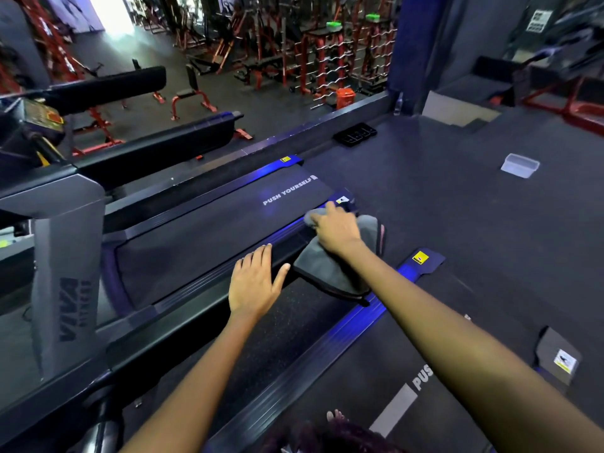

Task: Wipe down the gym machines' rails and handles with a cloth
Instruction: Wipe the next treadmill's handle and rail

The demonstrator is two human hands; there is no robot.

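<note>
Pressing the grey cloth (330, 269) onto the treadmill's side rail (209, 282) near its rear end, your right hand (336, 230) lies on top with fingers spread, pinning it rather than gripping it. Your left hand (253, 282) rests flat, open and empty on the same rail, just beside the cloth. Keep the cloth bunched under your palm and follow the rail's ribbed edge lengthwise. Count: one cloth, two treadmills in reach.
</note>
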